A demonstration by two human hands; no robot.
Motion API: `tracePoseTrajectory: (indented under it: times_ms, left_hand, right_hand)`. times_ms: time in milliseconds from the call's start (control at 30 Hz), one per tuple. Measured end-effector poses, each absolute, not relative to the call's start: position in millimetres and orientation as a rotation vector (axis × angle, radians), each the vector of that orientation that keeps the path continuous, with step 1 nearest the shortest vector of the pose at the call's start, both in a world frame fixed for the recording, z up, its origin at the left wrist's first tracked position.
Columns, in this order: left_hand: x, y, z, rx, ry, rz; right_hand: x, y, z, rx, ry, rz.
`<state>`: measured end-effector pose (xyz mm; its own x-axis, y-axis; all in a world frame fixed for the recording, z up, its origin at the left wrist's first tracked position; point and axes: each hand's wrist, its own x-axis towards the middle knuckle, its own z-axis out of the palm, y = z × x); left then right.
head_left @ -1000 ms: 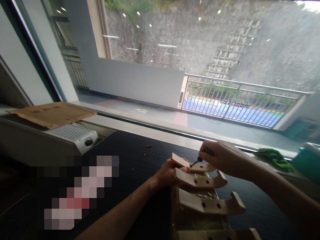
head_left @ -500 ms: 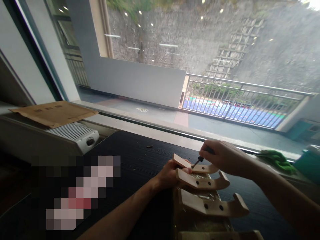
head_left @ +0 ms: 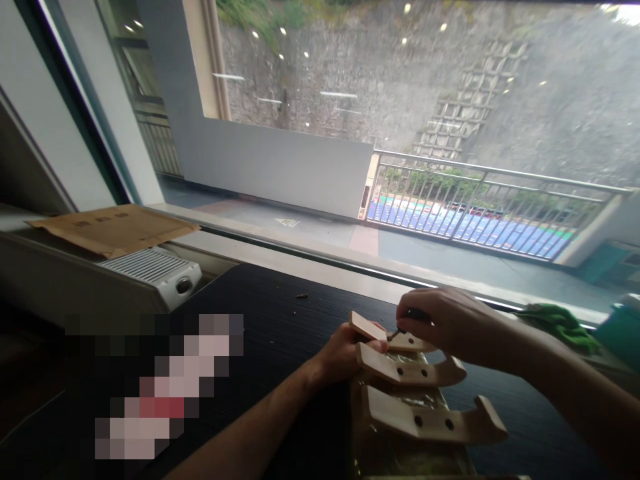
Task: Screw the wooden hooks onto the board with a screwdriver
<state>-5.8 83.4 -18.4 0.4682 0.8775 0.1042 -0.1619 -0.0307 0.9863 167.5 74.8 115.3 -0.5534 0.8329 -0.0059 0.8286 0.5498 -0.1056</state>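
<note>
Several pale wooden coat hooks, each with two dark holes, sit in a row across a plastic-wrapped board (head_left: 400,460). My left hand (head_left: 341,352) is closed around the left part of the farthest hook (head_left: 369,327), its fingertips beside the hole there. From the right, my right hand (head_left: 443,323) grips a dark-handled screwdriver (head_left: 415,313). The screwdriver slants down to that hook's left hole, close to my left fingers; its very tip is hard to make out. Nearer me are a second hook (head_left: 383,363) and a third hook (head_left: 390,410), untouched.
A small dark screw-like piece (head_left: 301,296) lies on the black tabletop (head_left: 280,320). Behind are a window sill and glass. A brown envelope (head_left: 115,227) rests over a white vented box (head_left: 155,270) at left. A green cloth (head_left: 557,327) and a teal container (head_left: 620,327) are at right.
My right hand has turned and dropped slightly, and the screwdriver lies at a flatter slant. My left hand keeps its hold on the hook. The whole view has shifted slightly.
</note>
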Motion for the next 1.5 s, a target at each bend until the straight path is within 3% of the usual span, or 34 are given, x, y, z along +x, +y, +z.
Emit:
tracePoseTrajectory:
  times_ms: [300,667,1033,1200,1333,1400,1500]
  left_hand:
    - [-6.7,84.3,-19.0,1.355,0.673,0.940]
    - [-6.4,83.4,-19.0,1.344,0.708,0.940]
    - [-5.8,82.3,-18.8,1.392,0.774,1.008]
    - [5.0,79.4,-24.8,1.404,0.936,1.149]
    - [9.9,77.0,-25.3,1.389,1.139,1.261]
    - [4.1,74.5,-16.2,1.443,1.127,1.184]
    - [-12.3,70.5,4.7,1.641,0.862,0.660]
  right_hand:
    - [167.7,83.8,100.7,-1.755,-2.442,0.138]
    - [170.1,76.2,111.7,-1.599,-2.597,0.207]
    - [171.2,88.3,89.0,-1.813,-2.228,0.111]
    - [174.5,85.3,91.5,-1.734,-2.299,0.240]
    - [164.8,82.4,101.9,-1.597,-2.435,0.150]
    - [163.9,84.3,107.5,-1.541,-2.509,0.096]
    - [170.0,85.8,113.6,-1.528,-2.593,0.190]
